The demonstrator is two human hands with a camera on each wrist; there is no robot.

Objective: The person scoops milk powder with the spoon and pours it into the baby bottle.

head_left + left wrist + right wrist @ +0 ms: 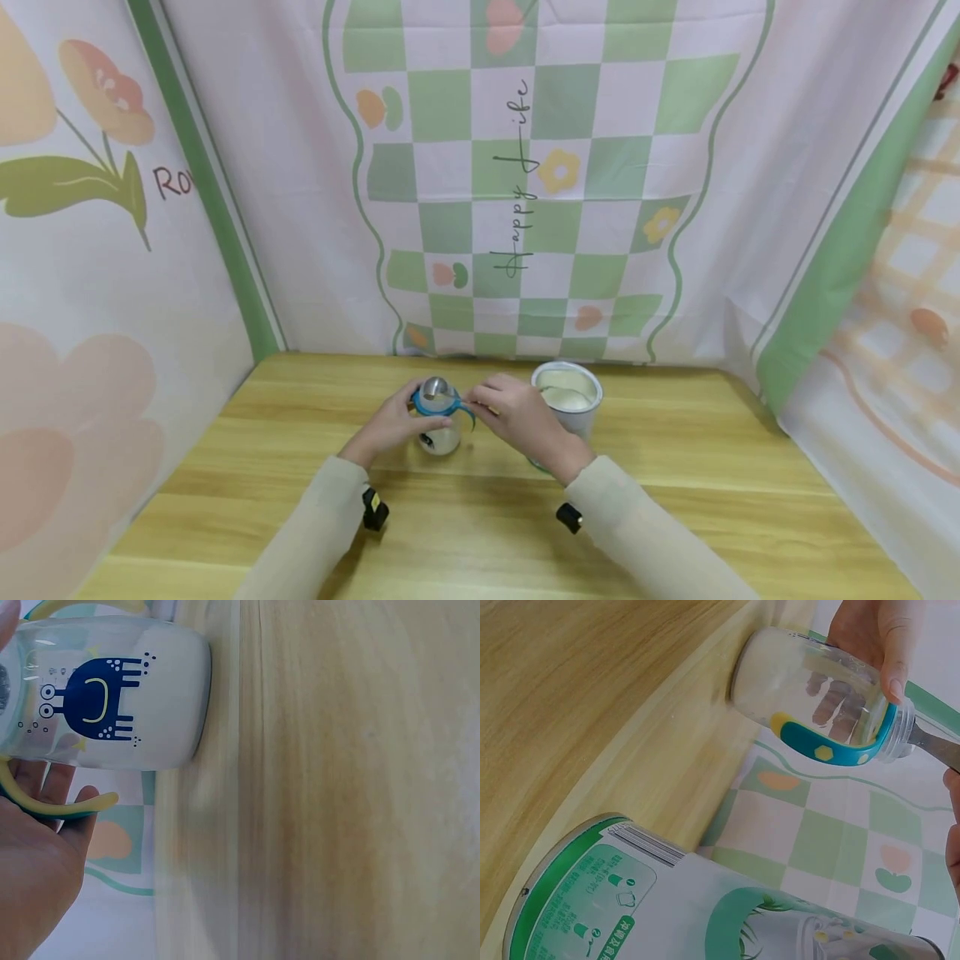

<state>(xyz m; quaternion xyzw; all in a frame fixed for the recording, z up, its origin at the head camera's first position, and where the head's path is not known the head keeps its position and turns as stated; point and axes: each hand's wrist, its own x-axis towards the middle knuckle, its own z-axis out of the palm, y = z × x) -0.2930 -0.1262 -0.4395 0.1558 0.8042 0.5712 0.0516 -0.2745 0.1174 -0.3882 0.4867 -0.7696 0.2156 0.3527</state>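
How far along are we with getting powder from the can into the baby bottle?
Done: the can stands open, white powder showing inside, and the bottle already holds white powder at its base. In hand: the left hand grips the bottle while the right hand holds a metal spoon at its mouth. Left: no nipple or cap shows on the bottle, and no can lid is in view.

Both forearms come in from the bottom edge in beige sleeves, angled toward each other so the hands nearly meet mid-table. Left hand (390,423) is curled, fingers wrapped round what it grips, thumb up top. Right hand (517,414) sits just beside it, knuckles up, fingertips pinching. Each wrist has a small black clip-on.
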